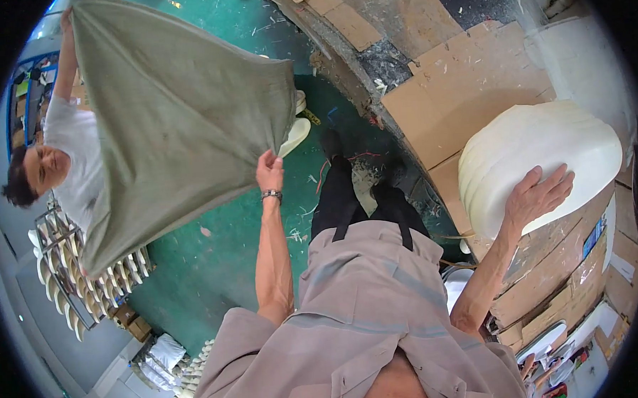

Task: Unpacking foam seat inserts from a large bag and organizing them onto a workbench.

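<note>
A large olive-green cloth point(187, 119) is stretched out in the air on the left. My left hand point(269, 171), with a bracelet at its wrist, pinches the cloth's near right edge. Across from me a co-worker in a white shirt point(65, 128) holds the far upper corner with a raised hand point(67, 23); their other hand is hidden. To my right, a stack of white, curved, shell-like pieces point(537, 140) rests on cardboard. On top of the stack lies my right hand point(539, 195), its fingers spread and palm down.
Cardboard sheets point(464, 93) cover the worktop along the right side. At the lower left stands a rack point(70, 299) of several pale curved pieces, near small cardboard boxes point(138, 328). Scraps lie on the green floor point(195, 290). A pale curved piece point(296, 136) shows behind the cloth.
</note>
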{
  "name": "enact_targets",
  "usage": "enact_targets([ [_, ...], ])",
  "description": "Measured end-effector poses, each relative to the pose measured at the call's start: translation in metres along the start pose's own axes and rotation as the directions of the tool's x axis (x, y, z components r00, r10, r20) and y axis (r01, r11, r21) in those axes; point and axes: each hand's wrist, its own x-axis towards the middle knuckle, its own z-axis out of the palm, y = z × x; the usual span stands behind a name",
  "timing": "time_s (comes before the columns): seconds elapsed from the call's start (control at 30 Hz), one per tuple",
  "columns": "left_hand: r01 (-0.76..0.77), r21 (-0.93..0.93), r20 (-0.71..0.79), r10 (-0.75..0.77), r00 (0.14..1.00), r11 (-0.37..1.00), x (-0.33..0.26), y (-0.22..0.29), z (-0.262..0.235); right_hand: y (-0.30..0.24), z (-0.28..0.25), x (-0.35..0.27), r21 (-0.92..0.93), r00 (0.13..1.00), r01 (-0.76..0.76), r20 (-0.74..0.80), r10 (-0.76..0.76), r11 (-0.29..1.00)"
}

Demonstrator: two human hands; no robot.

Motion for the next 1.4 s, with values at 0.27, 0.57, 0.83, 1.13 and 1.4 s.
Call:
enact_targets([
  [0.27, 0.036, -0.065, -0.205, -0.048, 0.978, 0.997, -0.008, -0.009, -0.055, -0.003, 0.001, -0.001, 0.042, 1.0, -0.008, -0.007, 0.008, 0.999],
  [0.57, 0.115, -0.064, -0.162, -0.124, 0.979, 0.991, -0.043, -0.037, -0.045, -0.001, 0.0, -0.004, 0.067, 1.0, 0.015, -0.004, -0.015, 0.998],
  [0.83, 0.155, -0.135, -0.119, -0.171, 0.978, 0.979, 0.004, -0.06, -0.051, -0.005, -0.009, -0.003, 0.114, 0.997, -0.041, 0.066, 0.034, 0.993],
  [1.13, -0.112, -0.266, 0.1, 0.143, 0.985, 0.957, 0.122, 0.043, -0.069, -0.006, -0.008, -0.006, 0.02, 0.994, -0.028, 0.103, 0.025, 0.999],
  [1.4, -0.575, 0.282, 0.049, 0.587, 0.808, 0.768, 0.153, 0.148, -0.013, 0.006, 0.016, -0.013, -0.138, 0.998, -0.013, 0.065, 0.022, 0.99],
])
